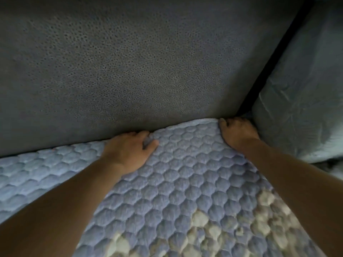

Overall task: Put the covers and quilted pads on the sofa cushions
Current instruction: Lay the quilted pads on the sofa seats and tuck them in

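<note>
A blue quilted pad (185,173) with a honeycomb stitch and some pale patches covers the sofa seat below me. Its far edge meets the grey textured sofa back (130,71). My left hand (128,151) lies on that far edge, fingers curled into the fabric by the seam, thumb on top. My right hand (237,130) is at the pad's far right corner, its fingertips hidden in the gap between seat, back and the side cushion.
A pale blue cushion (306,89) with creased fabric stands at the right, separated from the sofa back by a dark gap (274,58). Something dark and mottled shows at the right edge below that cushion.
</note>
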